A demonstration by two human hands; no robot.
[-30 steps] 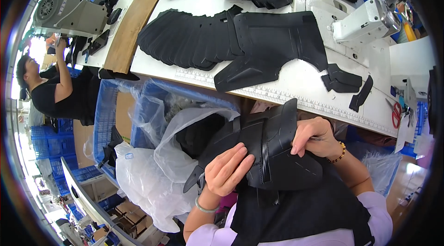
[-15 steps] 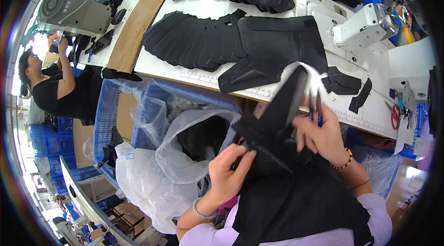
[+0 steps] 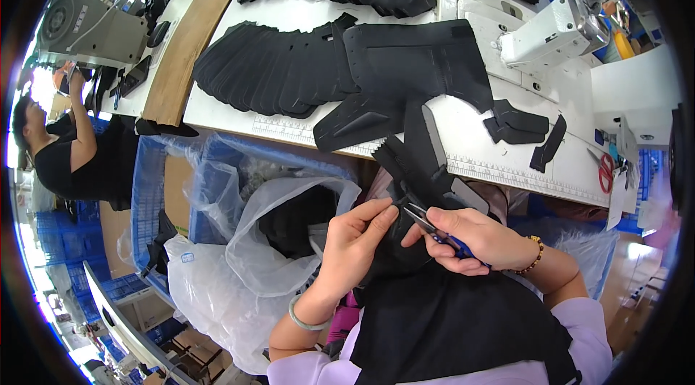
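My left hand (image 3: 355, 236) pinches the edge of a black sewn piece (image 3: 402, 168) between thumb and fingertips. The piece has a zigzag-cut end and hangs over the table's front edge above my lap. In my right hand (image 3: 474, 240) is a pair of thread snips (image 3: 452, 241) with blue handles. The snips' metal tips point left, close to my left fingertips and the piece's edge. Whether the tips touch the material, I cannot tell. Beyond the hands, a large flat black panel (image 3: 413, 52) lies on the white table (image 3: 289, 131) by a fanned stack of black pieces (image 3: 268, 70).
A white sewing machine (image 3: 554, 34) stands at the right, with red-handled scissors (image 3: 606, 171) nearer me. Small black pieces (image 3: 517, 124) lie before it. Left of my lap, a blue crate (image 3: 156, 175) holds plastic bags (image 3: 232, 298). Another person (image 3: 65, 149) works at the far left.
The snips have come down and left to the piece's edge beside my left fingers. The black piece has been lowered and turned. The whole view has shifted slightly.
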